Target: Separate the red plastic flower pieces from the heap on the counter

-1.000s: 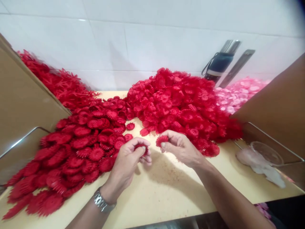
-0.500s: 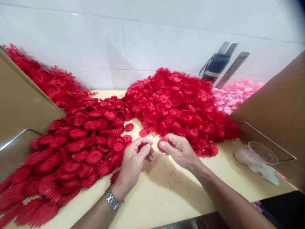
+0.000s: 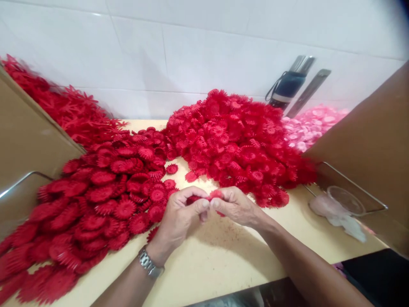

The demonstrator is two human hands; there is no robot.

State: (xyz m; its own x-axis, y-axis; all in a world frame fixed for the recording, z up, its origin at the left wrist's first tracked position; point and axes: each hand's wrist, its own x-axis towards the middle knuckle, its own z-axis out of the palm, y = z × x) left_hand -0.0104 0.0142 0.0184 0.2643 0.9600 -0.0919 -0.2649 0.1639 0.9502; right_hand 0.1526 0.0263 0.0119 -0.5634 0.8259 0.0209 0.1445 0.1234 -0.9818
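My left hand point(image 3: 184, 213), with a metal watch point(image 3: 149, 263) at its wrist, is closed around a dark red flower piece point(image 3: 193, 199), mostly hidden by the fingers. Thumb and fingers of my right hand point(image 3: 238, 206) pinch a lighter red fringed flower piece point(image 3: 216, 194). The two hands meet at their thumb tips, and the pieces touch or nearly touch. To the left spreads a pile of thicker red fringed discs point(image 3: 101, 192). Behind my right hand rises a heap of thin red fringed petal discs point(image 3: 236, 132).
Cardboard panels point(image 3: 28, 115) stand at left and right. A dark blue flask point(image 3: 290, 84) and a metal bar point(image 3: 309, 91) lean by the tiled wall. Pink petal pieces point(image 3: 316, 123) lie back right, near a clear plastic lid point(image 3: 347, 200) and a bag point(image 3: 329, 209).
My hands, apart before, have come together at the thumb tips. The right hand's piece has moved left, against or close to the one in my left hand.
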